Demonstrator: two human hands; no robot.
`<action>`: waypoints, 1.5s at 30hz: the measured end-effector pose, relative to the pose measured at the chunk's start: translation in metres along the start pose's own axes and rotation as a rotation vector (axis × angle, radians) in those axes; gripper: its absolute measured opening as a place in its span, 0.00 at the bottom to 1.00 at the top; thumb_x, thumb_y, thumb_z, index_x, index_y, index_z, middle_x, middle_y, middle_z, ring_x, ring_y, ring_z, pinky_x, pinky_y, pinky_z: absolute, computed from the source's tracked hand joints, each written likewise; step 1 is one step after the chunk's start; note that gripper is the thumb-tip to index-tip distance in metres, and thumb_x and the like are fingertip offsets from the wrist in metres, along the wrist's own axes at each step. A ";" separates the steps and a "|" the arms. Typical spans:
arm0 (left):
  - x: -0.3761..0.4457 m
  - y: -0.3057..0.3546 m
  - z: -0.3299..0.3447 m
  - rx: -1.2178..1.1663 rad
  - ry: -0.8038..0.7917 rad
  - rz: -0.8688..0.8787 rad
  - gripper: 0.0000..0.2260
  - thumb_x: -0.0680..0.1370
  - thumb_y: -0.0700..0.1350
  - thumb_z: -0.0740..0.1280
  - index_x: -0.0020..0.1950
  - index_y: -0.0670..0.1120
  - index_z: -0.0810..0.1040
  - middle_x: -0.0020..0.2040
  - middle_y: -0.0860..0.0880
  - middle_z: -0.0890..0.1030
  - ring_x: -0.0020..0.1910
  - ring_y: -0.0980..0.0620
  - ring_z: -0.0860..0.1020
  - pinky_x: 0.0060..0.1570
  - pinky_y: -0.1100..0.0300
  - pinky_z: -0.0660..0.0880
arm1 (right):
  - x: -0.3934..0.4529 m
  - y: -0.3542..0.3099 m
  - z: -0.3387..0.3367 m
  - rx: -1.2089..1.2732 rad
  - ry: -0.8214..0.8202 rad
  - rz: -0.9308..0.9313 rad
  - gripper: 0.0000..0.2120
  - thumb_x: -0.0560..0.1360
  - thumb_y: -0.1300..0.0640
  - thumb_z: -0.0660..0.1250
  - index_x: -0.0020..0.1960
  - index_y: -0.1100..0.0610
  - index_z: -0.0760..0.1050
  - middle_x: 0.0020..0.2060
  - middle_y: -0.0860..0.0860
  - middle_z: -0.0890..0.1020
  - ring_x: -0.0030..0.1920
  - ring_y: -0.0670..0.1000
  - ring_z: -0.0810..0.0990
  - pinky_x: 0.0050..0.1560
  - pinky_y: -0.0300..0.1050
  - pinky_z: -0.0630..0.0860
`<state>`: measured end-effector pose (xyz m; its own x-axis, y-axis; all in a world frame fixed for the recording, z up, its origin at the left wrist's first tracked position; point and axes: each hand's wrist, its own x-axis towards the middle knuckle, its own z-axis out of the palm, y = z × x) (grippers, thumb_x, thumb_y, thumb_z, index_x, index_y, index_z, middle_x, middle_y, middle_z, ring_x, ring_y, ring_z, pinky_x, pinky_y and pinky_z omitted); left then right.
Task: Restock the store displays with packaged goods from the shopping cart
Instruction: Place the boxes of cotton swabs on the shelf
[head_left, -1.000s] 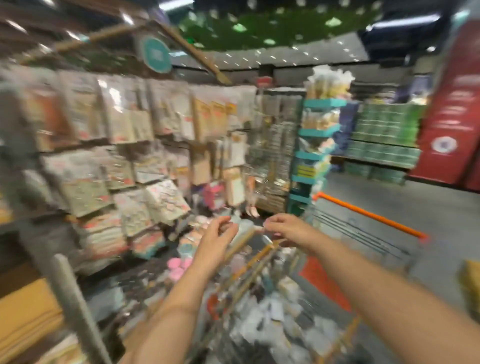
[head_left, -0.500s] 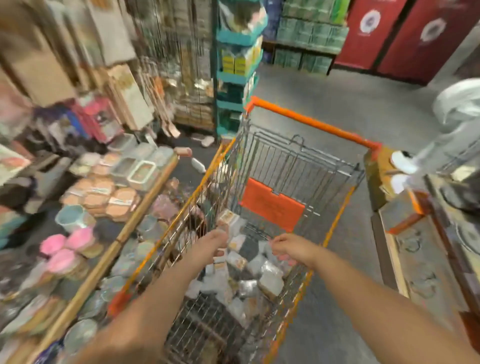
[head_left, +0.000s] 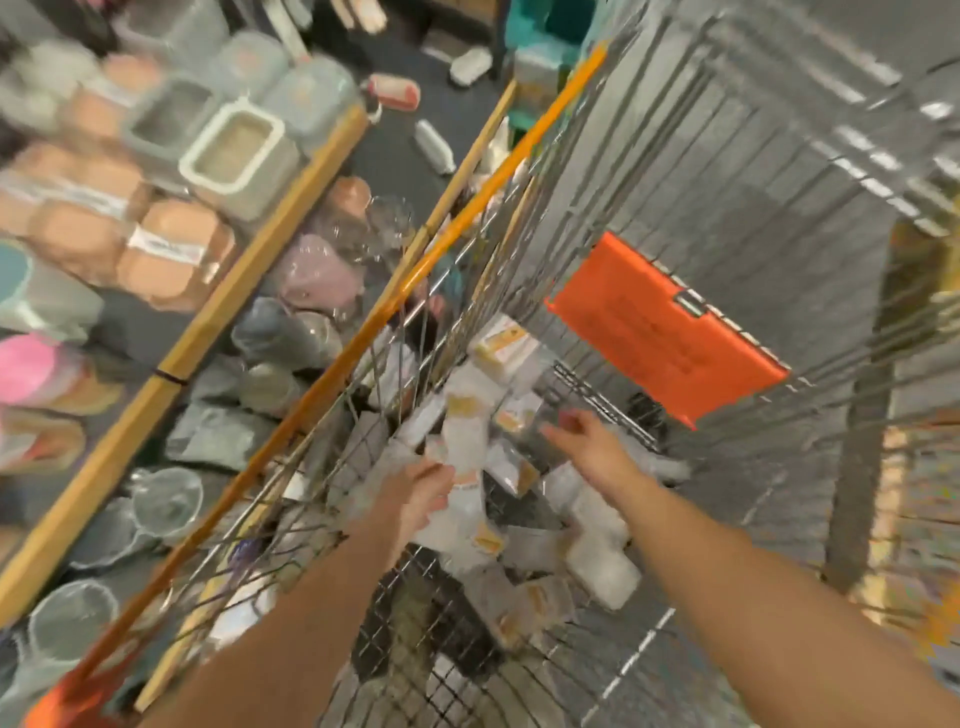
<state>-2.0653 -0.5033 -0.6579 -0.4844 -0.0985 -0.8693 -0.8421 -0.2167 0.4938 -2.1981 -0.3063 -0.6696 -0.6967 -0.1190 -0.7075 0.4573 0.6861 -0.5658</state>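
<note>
- Your left hand (head_left: 423, 493) was down inside the shopping cart (head_left: 727, 171), its fingers apparently curled around one of the white packets (head_left: 465, 441); motion blur made the exact hold uncertain.
- Your right hand (head_left: 589, 449) reached further into the cart with fingers spread and relaxed, holding nothing, just above the heap.
- The packets lay loose in a pile on the cart's wire floor, white with small orange labels, some overlapping, some leaning against the cart's left wall.
- They looked like light, flat, film-wrapped goods, probably a little slippery and bendable. Pinching a packet by its edge or across its flat faces seemed the safest hold, one at a time.
- An orange panel (head_left: 665, 332) hung on the cart's far wall, beyond the pile and clear of your reach.
- The cart's orange rim (head_left: 395, 296) stood between the packets and the display, so a packet would need lifting over it.
- Left of the cart, a wooden-edged shelf (head_left: 249, 260) carried lidded containers (head_left: 234, 150) and peach-coloured boxes (head_left: 171, 254).
- Closer to the cart's left wall sat bagged cups (head_left: 317, 270) and clear bowls (head_left: 166, 501), closely packed.
</note>
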 end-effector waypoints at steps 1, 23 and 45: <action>0.011 -0.008 0.000 -0.039 0.015 -0.030 0.20 0.82 0.51 0.63 0.71 0.44 0.70 0.62 0.46 0.78 0.60 0.47 0.77 0.64 0.49 0.69 | 0.020 -0.007 0.002 0.004 0.025 -0.021 0.16 0.77 0.56 0.71 0.61 0.59 0.71 0.43 0.49 0.75 0.41 0.47 0.74 0.35 0.31 0.69; 0.065 0.025 0.021 -0.434 0.174 0.071 0.06 0.80 0.52 0.65 0.56 0.55 0.76 0.59 0.50 0.81 0.54 0.50 0.82 0.54 0.52 0.78 | 0.126 -0.048 -0.004 -0.084 -0.383 -0.465 0.33 0.61 0.53 0.81 0.61 0.45 0.69 0.53 0.44 0.78 0.51 0.37 0.79 0.54 0.43 0.72; 0.030 -0.071 -0.019 -0.586 0.336 -0.084 0.24 0.79 0.37 0.68 0.73 0.43 0.67 0.68 0.40 0.72 0.62 0.36 0.75 0.55 0.43 0.78 | 0.041 -0.027 0.102 0.014 -0.074 -0.159 0.46 0.69 0.41 0.76 0.77 0.56 0.58 0.69 0.49 0.69 0.68 0.50 0.70 0.68 0.51 0.70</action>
<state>-2.0156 -0.5093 -0.7189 -0.2431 -0.3339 -0.9107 -0.5604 -0.7180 0.4128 -2.1829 -0.4032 -0.7266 -0.7186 -0.2776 -0.6376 0.3529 0.6445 -0.6783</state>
